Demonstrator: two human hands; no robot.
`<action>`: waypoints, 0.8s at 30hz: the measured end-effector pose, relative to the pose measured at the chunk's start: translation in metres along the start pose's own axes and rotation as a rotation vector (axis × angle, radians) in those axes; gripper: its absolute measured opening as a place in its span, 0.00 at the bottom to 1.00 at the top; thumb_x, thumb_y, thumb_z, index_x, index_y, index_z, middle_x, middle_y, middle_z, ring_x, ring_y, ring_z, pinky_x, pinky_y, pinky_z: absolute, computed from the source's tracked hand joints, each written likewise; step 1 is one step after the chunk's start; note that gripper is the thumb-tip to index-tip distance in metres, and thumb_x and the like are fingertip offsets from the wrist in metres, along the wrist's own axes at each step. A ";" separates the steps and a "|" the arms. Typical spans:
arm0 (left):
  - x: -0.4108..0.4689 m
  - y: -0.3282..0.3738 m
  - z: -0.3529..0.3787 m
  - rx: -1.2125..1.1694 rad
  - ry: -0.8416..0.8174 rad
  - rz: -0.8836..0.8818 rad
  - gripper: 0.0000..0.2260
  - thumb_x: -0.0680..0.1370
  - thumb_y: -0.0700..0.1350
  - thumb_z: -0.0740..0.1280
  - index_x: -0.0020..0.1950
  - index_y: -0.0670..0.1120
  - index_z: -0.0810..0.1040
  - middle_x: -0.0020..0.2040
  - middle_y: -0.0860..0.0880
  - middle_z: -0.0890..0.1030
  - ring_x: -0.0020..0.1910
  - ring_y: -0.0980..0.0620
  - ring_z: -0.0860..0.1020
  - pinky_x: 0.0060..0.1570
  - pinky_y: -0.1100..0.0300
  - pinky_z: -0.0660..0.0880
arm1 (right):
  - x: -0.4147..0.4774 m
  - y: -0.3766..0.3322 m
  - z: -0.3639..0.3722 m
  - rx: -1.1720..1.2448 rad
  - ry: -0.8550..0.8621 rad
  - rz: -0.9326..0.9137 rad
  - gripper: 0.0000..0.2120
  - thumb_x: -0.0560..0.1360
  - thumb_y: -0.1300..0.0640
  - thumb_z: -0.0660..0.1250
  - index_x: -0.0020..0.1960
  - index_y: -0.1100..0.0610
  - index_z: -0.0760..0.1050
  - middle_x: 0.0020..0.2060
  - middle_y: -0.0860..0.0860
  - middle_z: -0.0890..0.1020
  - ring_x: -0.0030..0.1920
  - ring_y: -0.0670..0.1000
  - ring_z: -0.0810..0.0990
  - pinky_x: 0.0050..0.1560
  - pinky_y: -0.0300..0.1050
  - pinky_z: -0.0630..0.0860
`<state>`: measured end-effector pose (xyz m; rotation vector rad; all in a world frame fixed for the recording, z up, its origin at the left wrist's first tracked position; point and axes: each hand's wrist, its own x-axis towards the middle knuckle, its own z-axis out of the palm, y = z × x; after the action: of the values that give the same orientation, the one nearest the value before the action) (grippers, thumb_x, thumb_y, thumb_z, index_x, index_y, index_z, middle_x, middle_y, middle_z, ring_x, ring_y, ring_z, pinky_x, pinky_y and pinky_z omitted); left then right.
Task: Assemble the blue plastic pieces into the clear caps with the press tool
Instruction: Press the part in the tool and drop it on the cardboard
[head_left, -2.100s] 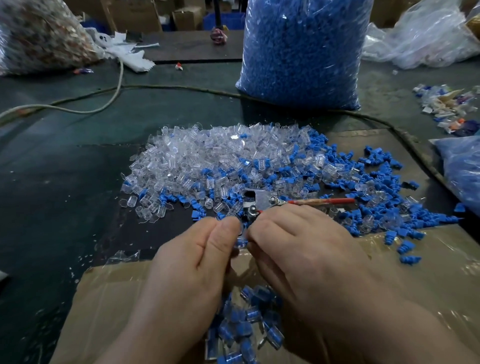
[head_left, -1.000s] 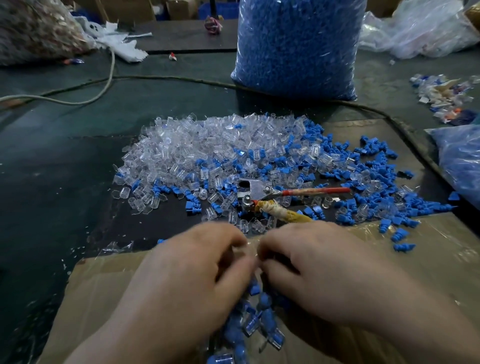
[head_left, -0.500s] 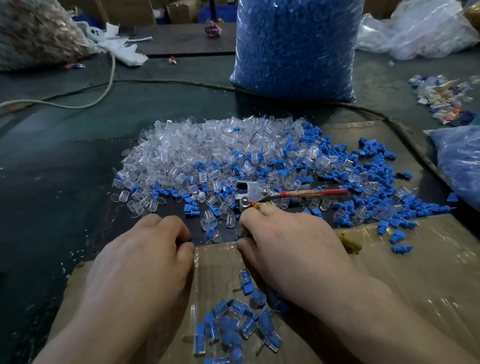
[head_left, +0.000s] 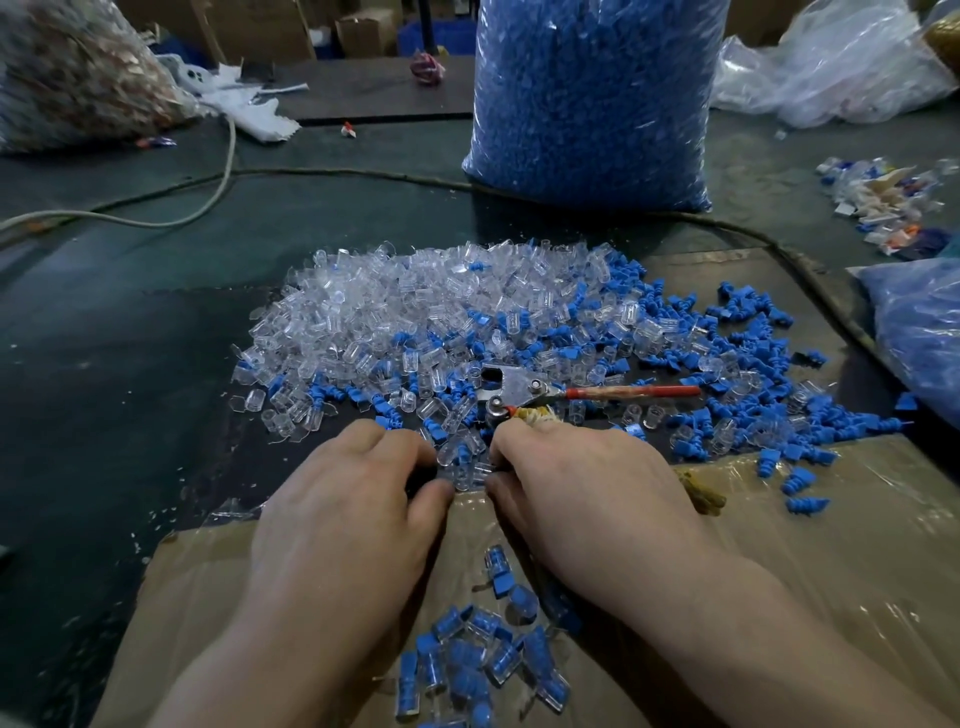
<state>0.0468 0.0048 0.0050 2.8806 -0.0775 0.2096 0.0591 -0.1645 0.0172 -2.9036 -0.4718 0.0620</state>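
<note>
Clear caps (head_left: 415, 306), blue pieces (head_left: 737, 332), press tool (head_left: 519, 392), no legible writing

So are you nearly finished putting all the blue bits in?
Not nearly. A small bunch of finished caps lies on the cardboard near me. My left hand and right hand are reaching into loose clear caps beside the press tool. A big pile of clear caps and blue pieces still waits.
</note>
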 end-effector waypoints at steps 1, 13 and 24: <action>0.000 0.000 0.001 -0.012 0.012 -0.004 0.15 0.75 0.64 0.58 0.58 0.62 0.76 0.47 0.62 0.73 0.45 0.62 0.69 0.39 0.64 0.63 | 0.000 0.000 0.000 0.010 0.001 0.006 0.04 0.80 0.46 0.57 0.51 0.45 0.66 0.43 0.45 0.76 0.40 0.52 0.76 0.34 0.48 0.71; 0.003 0.006 0.005 -0.120 -0.053 0.159 0.18 0.76 0.55 0.60 0.65 0.61 0.75 0.51 0.62 0.74 0.54 0.58 0.72 0.50 0.64 0.65 | -0.002 0.003 0.003 -0.027 0.020 -0.090 0.14 0.81 0.40 0.50 0.62 0.43 0.66 0.42 0.45 0.72 0.39 0.51 0.72 0.32 0.46 0.65; 0.003 0.003 0.008 -0.163 -0.031 0.194 0.12 0.75 0.55 0.62 0.58 0.60 0.77 0.52 0.63 0.75 0.52 0.59 0.72 0.51 0.63 0.65 | -0.007 0.001 0.001 0.073 0.054 -0.065 0.11 0.79 0.42 0.53 0.43 0.44 0.55 0.39 0.44 0.67 0.35 0.49 0.68 0.33 0.48 0.65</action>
<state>0.0505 -0.0004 -0.0018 2.7132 -0.3633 0.1856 0.0529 -0.1672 0.0159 -2.8083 -0.5420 -0.0083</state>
